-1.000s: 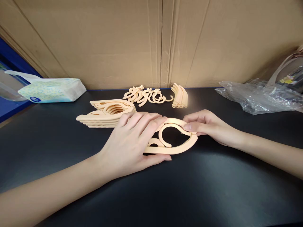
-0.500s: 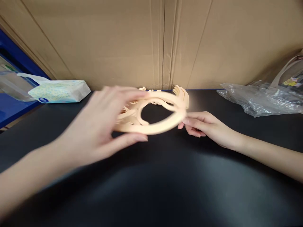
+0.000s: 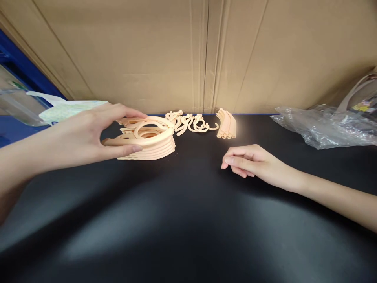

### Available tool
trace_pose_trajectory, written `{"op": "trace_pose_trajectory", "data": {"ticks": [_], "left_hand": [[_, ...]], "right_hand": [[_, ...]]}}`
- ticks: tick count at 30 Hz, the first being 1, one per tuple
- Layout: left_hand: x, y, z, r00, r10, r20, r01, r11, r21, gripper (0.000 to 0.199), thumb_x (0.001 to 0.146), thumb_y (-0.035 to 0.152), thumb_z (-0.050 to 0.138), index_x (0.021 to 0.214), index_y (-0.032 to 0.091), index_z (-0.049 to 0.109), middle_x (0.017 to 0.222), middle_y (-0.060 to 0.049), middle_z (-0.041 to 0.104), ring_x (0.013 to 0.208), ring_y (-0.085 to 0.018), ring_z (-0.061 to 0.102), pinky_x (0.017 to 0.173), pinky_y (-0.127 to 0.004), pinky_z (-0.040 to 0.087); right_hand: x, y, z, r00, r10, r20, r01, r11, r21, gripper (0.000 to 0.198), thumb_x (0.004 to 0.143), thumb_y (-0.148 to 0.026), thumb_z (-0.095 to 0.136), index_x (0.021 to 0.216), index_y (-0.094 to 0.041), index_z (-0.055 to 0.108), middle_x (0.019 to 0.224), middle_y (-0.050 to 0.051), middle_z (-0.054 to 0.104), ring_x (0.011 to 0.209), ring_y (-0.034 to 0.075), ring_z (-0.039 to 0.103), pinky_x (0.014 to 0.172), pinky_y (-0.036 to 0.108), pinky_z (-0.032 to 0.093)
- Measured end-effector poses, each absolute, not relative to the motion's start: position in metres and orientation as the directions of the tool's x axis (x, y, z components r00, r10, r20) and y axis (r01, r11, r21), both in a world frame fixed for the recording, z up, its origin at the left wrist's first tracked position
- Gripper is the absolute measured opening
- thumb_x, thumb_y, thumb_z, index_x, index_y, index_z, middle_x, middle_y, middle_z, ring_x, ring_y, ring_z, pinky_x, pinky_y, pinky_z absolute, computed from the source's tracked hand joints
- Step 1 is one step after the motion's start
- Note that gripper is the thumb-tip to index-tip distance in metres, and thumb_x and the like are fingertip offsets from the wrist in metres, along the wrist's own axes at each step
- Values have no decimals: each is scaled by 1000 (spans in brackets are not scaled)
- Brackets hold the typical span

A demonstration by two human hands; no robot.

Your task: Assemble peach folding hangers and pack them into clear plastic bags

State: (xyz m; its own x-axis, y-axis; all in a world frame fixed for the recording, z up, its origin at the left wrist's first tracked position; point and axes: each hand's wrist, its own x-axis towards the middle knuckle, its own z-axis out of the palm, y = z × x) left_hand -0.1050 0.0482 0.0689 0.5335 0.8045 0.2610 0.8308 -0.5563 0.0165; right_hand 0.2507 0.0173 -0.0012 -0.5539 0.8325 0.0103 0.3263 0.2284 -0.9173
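Observation:
My left hand (image 3: 85,131) reaches to a stack of beige plastic hanger pieces (image 3: 156,152) left of centre. Its thumb and fingers grip the top hanger piece (image 3: 157,140), a flat part with an oval opening, which lies on or just over the others. The hand covers the stack's left end. Out to the right, my right hand (image 3: 250,160) hovers above the black table with its fingers curled together and nothing visible in them. Behind, between the hands, lie loose beige hooks (image 3: 200,127) and a bundle of curved beige pieces (image 3: 226,125).
A tissue pack (image 3: 63,111) sits at the back left, partly behind my left arm. Crumpled clear plastic bags (image 3: 321,125) lie at the back right. Cardboard (image 3: 147,55) stands upright along the far edge of the black table (image 3: 188,220).
My left hand has carried the hanger piece left and away from me, onto the stack. The piece has parted from my right hand, which stays nearly in place.

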Motion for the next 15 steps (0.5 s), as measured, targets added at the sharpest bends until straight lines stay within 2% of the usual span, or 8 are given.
{"op": "trace_pose_trajectory", "data": {"ticks": [5,11,15], "left_hand": [[-108,54,65,518,813,267,839,-544,30,68,84,74,46,128,24,60,112,-5,67,91,-26,60,83,-41,46],[-115,58,65,541,817,201,837,-547,-26,54,91,58,52,134,25,55,116,-1,66,93,-22,60,80,-32,45],[-113,57,63,500,836,226,857,-515,6,62,88,68,44,130,25,59,110,-1,66,90,-22,59,81,-34,46]], "right_hand": [[249,16,1,-557,831,5,366,251,-896,33,98,-43,53,84,-17,67,56,-5,47,54,9,44,53,25,34],[249,14,2,-553,833,-11,414,263,-872,33,98,-42,53,83,-17,68,56,-5,47,54,10,45,53,25,33],[249,14,2,-554,832,-15,419,264,-869,32,98,-41,52,84,-17,68,57,-5,48,54,10,46,53,25,33]]}}
